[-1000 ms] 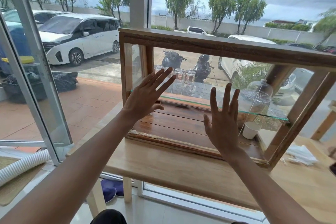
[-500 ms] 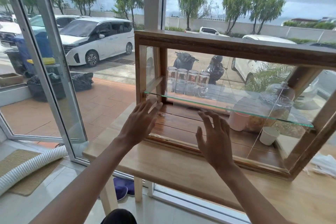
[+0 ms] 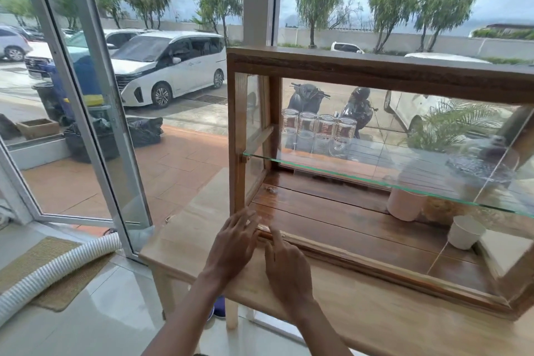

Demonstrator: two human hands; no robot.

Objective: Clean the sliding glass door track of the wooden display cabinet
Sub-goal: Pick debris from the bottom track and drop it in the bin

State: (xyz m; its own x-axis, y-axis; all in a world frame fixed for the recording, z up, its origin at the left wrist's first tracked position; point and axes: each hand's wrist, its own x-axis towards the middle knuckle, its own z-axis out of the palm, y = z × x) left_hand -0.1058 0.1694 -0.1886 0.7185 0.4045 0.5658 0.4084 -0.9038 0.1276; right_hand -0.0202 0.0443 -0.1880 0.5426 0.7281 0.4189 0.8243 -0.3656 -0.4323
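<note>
Head view — both hands (image 3: 260, 251) at track (image 3: 291, 235)

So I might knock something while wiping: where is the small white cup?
In the head view, the small white cup stands at right on the cabinet floor, under the glass shelf, beside the pink canister.

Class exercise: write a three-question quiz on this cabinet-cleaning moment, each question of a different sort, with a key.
1. True or false: both hands hold a cloth.
2. Where do the left hand and right hand reach? A) top rail B) left end of the bottom track C) glass shelf
3. Fill in: four upturned ____ stand on the glass shelf.

Key: 1 false, both are bare; 2 B; 3 glasses.
</note>
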